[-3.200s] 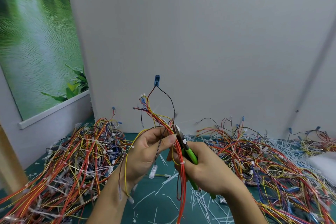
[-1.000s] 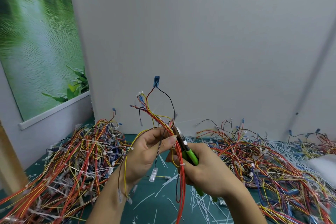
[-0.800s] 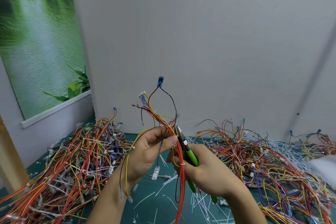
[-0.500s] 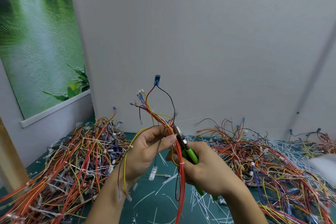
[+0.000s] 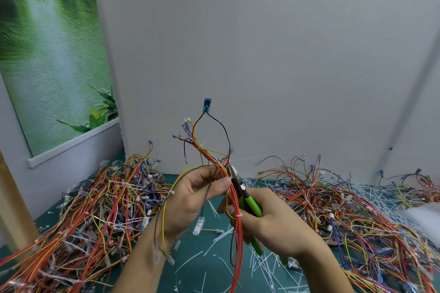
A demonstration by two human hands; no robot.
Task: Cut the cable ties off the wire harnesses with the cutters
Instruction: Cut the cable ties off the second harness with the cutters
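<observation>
The left hand [image 5: 197,195] pinches a slim wire harness [image 5: 238,233] of glossy red, yellow and black insulated strands between thumb and curled fingers, holding it upright above the middle of the table. The right hand [image 5: 273,223] is clenched round the smooth green plastic handles of the cutters [image 5: 250,202], whose small steel head lies against the bundle just above the left thumb. A thin white plastic cable tie [image 5: 238,215] rings the strands beside the right fingers. The harness fans at its top into loose ends, one capped by a blue connector [image 5: 207,104], and a clear plastic connector [image 5: 198,226] dangles below the left palm. A tangled left heap [image 5: 95,209] and a right heap [image 5: 333,202] of similar wires lie on the matte teal mat [image 5: 190,273], with stiff white loose strips [image 5: 262,266] scattered near, below the hands
</observation>
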